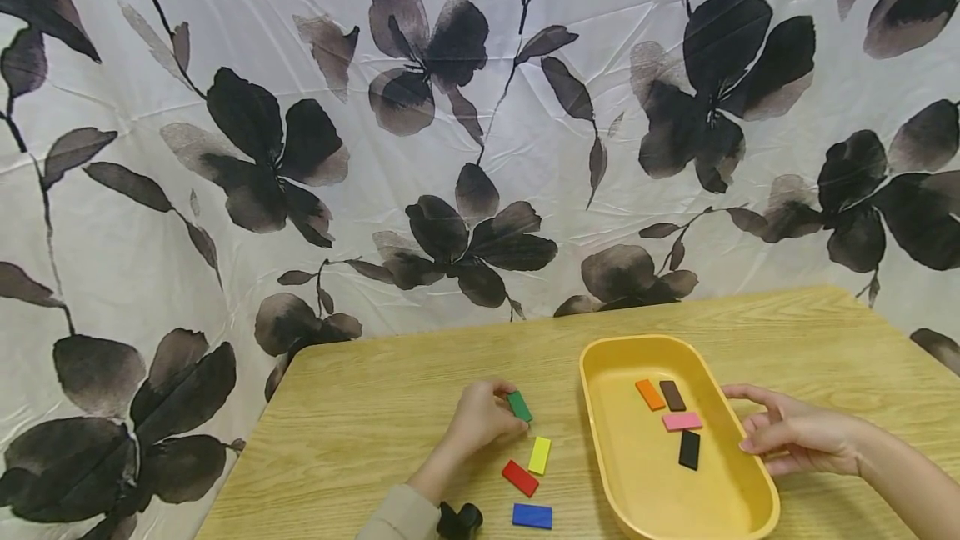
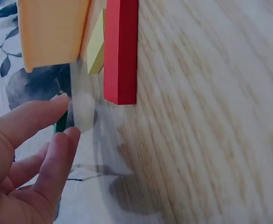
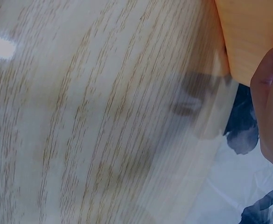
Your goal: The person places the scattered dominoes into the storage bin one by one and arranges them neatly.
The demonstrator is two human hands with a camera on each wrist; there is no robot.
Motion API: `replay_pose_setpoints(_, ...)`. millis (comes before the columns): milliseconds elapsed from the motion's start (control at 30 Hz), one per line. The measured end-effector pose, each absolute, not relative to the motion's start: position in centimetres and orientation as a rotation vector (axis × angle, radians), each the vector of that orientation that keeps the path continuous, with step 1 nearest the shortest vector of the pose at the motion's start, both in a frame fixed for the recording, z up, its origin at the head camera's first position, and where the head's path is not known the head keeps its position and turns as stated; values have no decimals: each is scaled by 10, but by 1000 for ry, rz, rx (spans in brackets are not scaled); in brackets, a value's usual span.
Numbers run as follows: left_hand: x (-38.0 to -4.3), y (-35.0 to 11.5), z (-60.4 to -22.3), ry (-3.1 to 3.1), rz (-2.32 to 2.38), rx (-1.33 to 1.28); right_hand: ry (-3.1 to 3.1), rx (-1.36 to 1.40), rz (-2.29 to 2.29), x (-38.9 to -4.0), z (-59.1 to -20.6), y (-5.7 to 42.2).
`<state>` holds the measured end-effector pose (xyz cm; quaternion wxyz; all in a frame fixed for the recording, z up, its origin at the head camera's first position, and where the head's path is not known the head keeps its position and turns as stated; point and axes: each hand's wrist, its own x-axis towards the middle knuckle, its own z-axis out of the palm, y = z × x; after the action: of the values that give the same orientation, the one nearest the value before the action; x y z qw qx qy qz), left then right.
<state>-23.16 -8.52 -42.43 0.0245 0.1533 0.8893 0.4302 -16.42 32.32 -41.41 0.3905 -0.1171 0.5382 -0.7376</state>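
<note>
In the head view, my left hand [image 1: 483,419] pinches a green block [image 1: 519,407] between thumb and fingers, left of the yellow tray. The left wrist view shows the green block [image 2: 60,122] edge-on, mostly covered by the fingertips. Close to that hand on the table lie a yellow block [image 1: 539,456], a red block [image 1: 521,478] and a blue block [image 1: 532,516]. My right hand [image 1: 802,432] rests against the outer right side of the yellow tray [image 1: 611,473], fingers loosely extended. Inside the tray are orange [image 1: 650,395], brown [image 1: 672,396], pink [image 1: 682,421] and black [image 1: 689,450] blocks.
The wooden table [image 1: 360,423] ends at a back edge, behind which hangs a white cloth [image 1: 360,165] with dark flowers. A black strap-like device [image 1: 459,521] sits at the left wrist. The tray's low walls surround its blocks.
</note>
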Motion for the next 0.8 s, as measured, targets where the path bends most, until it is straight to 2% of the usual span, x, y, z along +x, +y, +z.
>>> replay_pose_setpoints(400,-231,-83,-418,2465,1629,404,1349,-302,-1875,-164,-413,322)
replay_pose_setpoints(800,-232,-76,-406,2495,1585,351,1341,-305,-1879,-163,-411,321)
